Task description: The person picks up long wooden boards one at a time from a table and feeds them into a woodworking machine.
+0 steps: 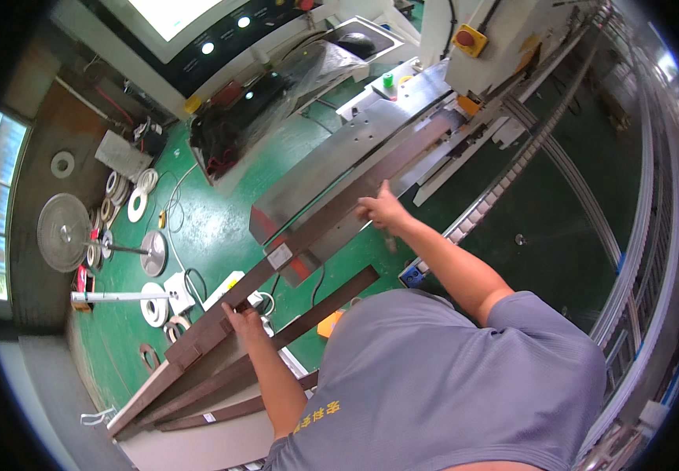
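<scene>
A long, narrow brown board (332,208) lies along the metal bed (308,179) of a machine, slanting from the upper right to the lower left. A white label (279,257) is stuck on it. My left hand (245,322) grips the near edge of the board by its lower-left end, with the fingers partly hidden. Farther up, my right hand (386,212) is at the board's near edge, thumb and forefinger stretched apart; whether it presses on the board I cannot tell.
More brown strips (222,385) rest on a pale surface at the lower left. A pedestal fan (65,231) and several edging rolls (137,206) stand on the green floor. A red stop button (467,38) is on the machine. Metal roller rails (504,184) run along the right.
</scene>
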